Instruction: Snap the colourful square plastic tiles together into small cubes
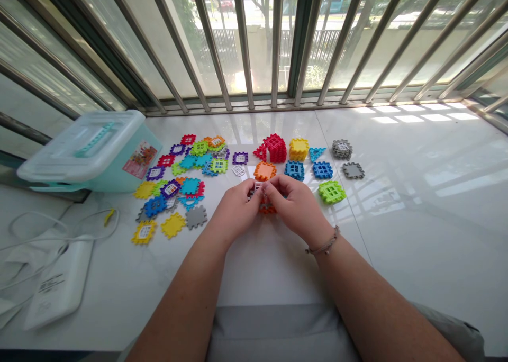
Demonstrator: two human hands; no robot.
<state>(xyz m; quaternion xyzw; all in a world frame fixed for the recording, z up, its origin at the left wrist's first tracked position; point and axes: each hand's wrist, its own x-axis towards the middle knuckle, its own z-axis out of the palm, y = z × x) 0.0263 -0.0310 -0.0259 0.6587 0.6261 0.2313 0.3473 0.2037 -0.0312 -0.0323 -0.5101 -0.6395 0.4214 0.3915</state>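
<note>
My left hand [234,208] and my right hand [291,203] meet at the centre, their fingertips pinching a small grey-and-white plastic tile [256,189]. Just below my fingers lies a red-orange interlocking tile piece [267,208], partly hidden by them. Beyond my right hand stand a red tile structure [275,149], a yellow stack [298,149] and an orange square tile [265,170]. Blue window tiles [294,170] and a green tile [332,191] lie near my right hand. A loose spread of multicoloured tiles [174,179] lies to the left of my left hand.
A pale turquoise plastic storage box [91,150] with a clear lid stands at the left. A white power bank [59,282] and white cables [51,229] lie at the near left. All this rests on a white marble sill [397,235], bounded at the back by metal window bars [278,44].
</note>
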